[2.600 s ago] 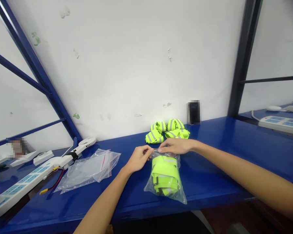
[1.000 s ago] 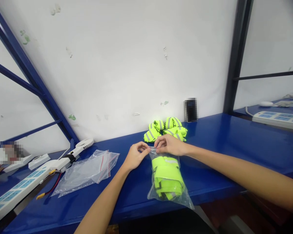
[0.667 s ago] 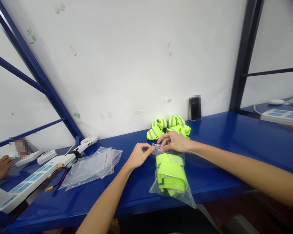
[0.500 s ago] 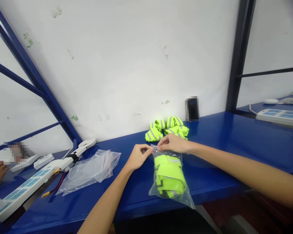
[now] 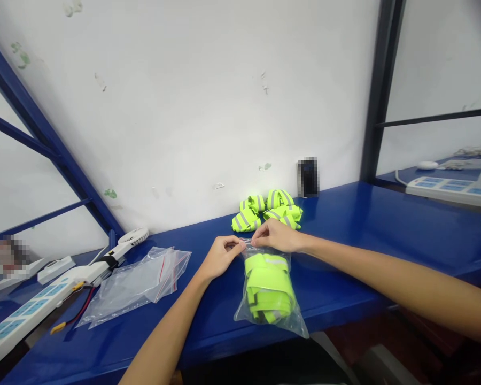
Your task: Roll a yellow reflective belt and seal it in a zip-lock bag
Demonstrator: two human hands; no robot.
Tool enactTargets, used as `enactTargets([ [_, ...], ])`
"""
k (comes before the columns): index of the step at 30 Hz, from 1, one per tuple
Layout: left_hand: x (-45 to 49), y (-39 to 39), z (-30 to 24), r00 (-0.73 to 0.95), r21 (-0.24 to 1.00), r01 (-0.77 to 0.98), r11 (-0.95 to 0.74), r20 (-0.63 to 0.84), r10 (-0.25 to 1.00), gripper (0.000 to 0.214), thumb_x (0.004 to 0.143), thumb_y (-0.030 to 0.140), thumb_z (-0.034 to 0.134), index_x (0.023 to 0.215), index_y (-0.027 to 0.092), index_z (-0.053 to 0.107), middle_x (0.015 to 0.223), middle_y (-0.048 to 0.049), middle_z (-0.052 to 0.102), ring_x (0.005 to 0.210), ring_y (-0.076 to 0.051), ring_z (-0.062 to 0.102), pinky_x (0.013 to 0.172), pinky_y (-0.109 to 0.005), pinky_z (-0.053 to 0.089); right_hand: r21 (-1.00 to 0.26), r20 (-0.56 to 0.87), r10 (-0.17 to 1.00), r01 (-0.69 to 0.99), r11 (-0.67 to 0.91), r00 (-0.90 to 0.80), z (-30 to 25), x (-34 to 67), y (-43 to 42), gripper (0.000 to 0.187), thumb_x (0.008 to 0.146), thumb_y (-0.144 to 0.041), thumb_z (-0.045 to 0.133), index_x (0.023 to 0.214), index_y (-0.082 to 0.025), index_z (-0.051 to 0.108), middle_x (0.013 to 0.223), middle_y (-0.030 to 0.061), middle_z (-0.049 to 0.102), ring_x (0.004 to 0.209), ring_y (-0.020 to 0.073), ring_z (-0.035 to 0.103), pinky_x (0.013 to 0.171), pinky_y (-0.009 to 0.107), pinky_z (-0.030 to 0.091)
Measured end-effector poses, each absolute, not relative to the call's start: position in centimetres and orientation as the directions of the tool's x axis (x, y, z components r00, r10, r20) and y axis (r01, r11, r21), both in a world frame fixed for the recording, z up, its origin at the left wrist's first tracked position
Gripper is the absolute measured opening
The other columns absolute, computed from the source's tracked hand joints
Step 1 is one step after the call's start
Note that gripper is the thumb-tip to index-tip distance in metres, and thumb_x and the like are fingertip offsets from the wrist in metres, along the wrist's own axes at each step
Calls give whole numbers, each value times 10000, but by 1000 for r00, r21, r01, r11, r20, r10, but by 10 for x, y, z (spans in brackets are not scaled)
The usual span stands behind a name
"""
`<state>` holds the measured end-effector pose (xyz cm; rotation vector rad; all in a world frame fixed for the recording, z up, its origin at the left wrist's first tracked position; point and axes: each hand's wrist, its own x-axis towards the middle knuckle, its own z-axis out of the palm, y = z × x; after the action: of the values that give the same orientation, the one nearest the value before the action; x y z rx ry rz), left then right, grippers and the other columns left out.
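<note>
A clear zip bag (image 5: pixel 300 321) lies at the front edge of the blue table, its opening pointing away from me. Inside it is a folded neon-yellow reflective vest or strap bundle (image 5: pixel 269 289) with grey stripes. My left hand (image 5: pixel 223 255) pinches the bag's top edge at its left corner. Just right of it, my right hand (image 5: pixel 274 235) pinches the same edge between thumb and fingers. Beyond my hands, several rolled neon-yellow bundles with grey reflective bands (image 5: pixel 246 219) sit by the wall.
Flat clear bags with red strips (image 5: pixel 144 283) lie on the left of the blue table (image 5: pixel 344 230). Beside them are a white power strip (image 5: pixel 36 305), a small white fan (image 5: pixel 134 238) and a red-black cable with yellow connectors (image 5: pixel 80 307). A dark upright object (image 5: pixel 308 178) leans against the wall.
The whole view has shifted a little, so things sit slightly further left. Both hands still pinch the bag's top edge, close together; the bundle stays inside.
</note>
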<state>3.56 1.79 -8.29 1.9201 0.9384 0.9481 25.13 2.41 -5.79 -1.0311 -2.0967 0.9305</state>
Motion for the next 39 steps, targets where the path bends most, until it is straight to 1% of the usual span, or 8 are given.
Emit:
enactTargets([
  [5,35,19,-84,448,824,335,-457,287,847,315,817,425,619,800,115,673,753,-49,664,650,-132,557,638,-240,431,-804,186,845,417,425,-502,-58,251,24,233,695,-323,689,795,-130,772,685,36,708,617,143,559,562,240,402],
  [9,33,18,-84,431,802,370,-469,299,851,320,821,429,613,810,114,673,746,-48,663,622,-122,543,614,-233,421,-803,210,856,417,427,-473,-59,249,24,216,682,-306,701,777,-126,772,654,38,695,596,138,546,539,237,393],
  [15,33,16,-85,420,779,411,-474,300,856,307,816,415,617,825,115,684,773,-54,671,638,-124,554,605,-224,418,-792,196,862,444,420,-467,-60,246,25,173,667,-272,718,755,-132,771,680,47,715,620,154,583,554,240,420],
  [20,38,14,-83,448,784,399,-476,286,847,268,809,384,630,815,119,670,812,-62,675,717,-145,585,662,-233,451,-796,188,861,440,416,-473,-61,247,25,164,646,-248,743,755,-128,771,695,56,731,629,161,618,552,231,439],
  [24,40,13,-82,446,777,407,-481,291,846,261,793,374,649,815,115,671,818,-71,681,729,-156,596,661,-237,458,-799,184,864,441,409,-469,-60,246,24,150,629,-231,755,738,-128,765,690,62,736,650,176,645,557,228,460],
  [30,39,14,-85,412,765,423,-485,314,855,295,814,402,624,864,124,708,820,-76,704,736,-168,610,664,-247,457,-824,145,865,426,374,-481,-58,245,23,135,616,-196,743,727,-120,729,657,47,705,612,149,615,526,210,435],
  [33,40,14,-85,419,780,407,-476,304,856,295,807,401,634,858,119,706,806,-76,705,724,-170,614,670,-257,464,-816,120,848,434,381,-516,-60,246,23,160,626,-207,728,760,-120,720,644,26,674,571,126,565,497,205,390],
  [39,40,13,-83,411,744,431,-511,342,845,305,818,414,619,819,118,688,762,-60,687,682,-153,593,645,-242,448,-750,219,807,434,498,-548,-58,247,18,220,743,-284,638,839,-127,759,712,39,699,626,137,553,546,225,380],
])
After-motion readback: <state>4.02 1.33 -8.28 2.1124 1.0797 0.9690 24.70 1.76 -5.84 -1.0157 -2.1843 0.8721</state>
